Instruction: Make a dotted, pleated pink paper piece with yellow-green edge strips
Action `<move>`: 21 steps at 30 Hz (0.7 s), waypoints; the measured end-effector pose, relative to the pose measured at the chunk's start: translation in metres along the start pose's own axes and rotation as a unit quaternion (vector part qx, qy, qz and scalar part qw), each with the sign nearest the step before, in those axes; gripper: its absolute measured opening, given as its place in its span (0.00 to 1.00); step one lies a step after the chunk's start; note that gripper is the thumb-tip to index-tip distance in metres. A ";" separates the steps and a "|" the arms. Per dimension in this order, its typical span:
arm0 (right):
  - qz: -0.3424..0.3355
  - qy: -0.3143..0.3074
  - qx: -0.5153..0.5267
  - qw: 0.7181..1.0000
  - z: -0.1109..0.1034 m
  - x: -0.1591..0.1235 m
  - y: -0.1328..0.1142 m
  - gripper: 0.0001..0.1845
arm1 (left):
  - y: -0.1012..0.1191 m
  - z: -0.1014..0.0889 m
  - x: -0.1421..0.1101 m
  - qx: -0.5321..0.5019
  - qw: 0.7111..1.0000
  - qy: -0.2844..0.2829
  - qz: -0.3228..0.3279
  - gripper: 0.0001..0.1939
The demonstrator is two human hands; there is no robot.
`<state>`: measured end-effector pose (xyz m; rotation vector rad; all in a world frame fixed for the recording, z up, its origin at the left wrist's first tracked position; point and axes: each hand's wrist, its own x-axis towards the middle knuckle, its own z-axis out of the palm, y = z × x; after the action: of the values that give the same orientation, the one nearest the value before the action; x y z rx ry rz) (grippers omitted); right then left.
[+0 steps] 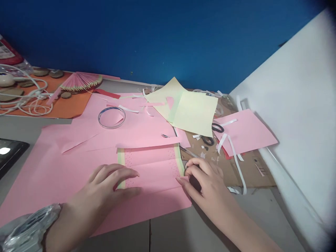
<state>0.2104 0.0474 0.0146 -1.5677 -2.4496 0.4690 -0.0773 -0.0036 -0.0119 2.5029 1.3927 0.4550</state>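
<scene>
A pink paper strip (152,168) with yellow-green ends and small dark specks lies in front of me. Fold lines run across it, and its near edge is turned up. My left hand (107,185) rests over its left end, thumb and fingers apart. At the near right corner, my right hand (199,182) pinches the folded edge between thumb and forefinger. Beneath is a large sheet of pink paper (65,175). A pen (187,151) lies just beyond the strip's right end, partly covered.
Scissors (208,140) lie half under yellow paper (196,110) on brown cardboard (252,171). Further left are a roll of clear tape (99,119), a pleated pink fan (81,81), white cable (39,110) and a phone (13,152). A blue wall (157,42) stands behind.
</scene>
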 end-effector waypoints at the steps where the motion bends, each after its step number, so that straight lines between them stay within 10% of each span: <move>1: 0.005 0.006 0.000 1.000 0.001 -0.001 0.001 0.10 | 0.000 0.000 0.000 0.001 1.000 -0.004 0.005 0.30; 21: 0.006 0.015 0.011 1.000 0.004 -0.002 0.005 0.07 | -0.010 -0.007 0.004 0.038 0.997 -0.021 0.062 0.29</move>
<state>0.2147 0.0467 0.0090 -1.5687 -2.4061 0.4700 -0.0856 0.0048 -0.0082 2.6554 1.2674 0.3779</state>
